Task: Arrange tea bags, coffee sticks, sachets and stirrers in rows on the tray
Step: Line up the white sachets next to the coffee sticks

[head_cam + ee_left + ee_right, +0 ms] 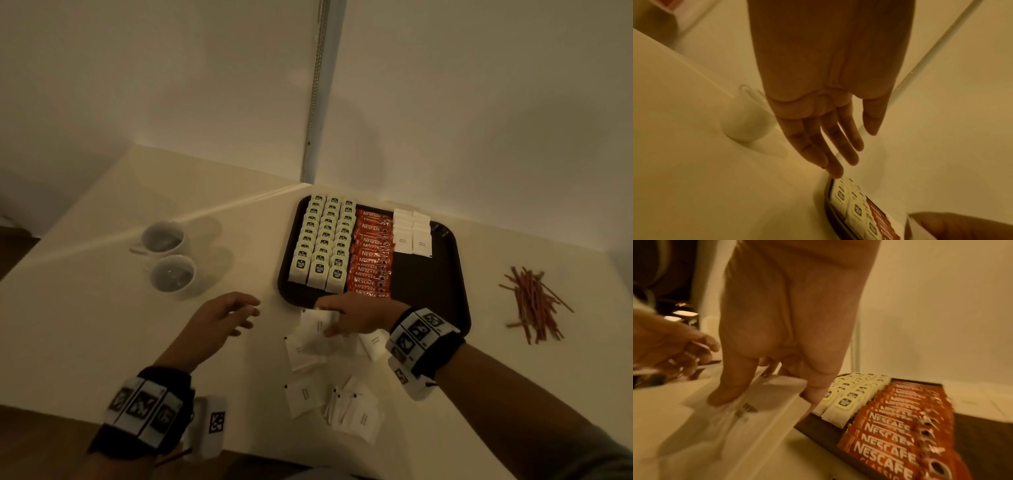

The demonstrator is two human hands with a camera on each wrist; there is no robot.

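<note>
A dark brown tray [428, 291] holds three columns of tea bags [323, 246], one column of red Nescafe coffee sticks [371, 253] and two short columns of white sachets [411, 233] at its back. Loose white sachets [305, 394] lie on the table in front of the tray. My right hand [325, 318] pinches one white sachet [764, 405] between thumb and fingers, just off the tray's near edge. My left hand [248, 318] hovers to the left with straight fingers and holds nothing; the left wrist view shows its fingers [828, 146] spread. Brown stirrers [534, 305] lie heaped on the table right of the tray.
Two white cups [168, 257] stand on the table left of the tray. The tray's near right quarter [424, 274] is bare. A wall corner with a metal strip [313, 102] rises behind the tray. The table's front edge runs below my wrists.
</note>
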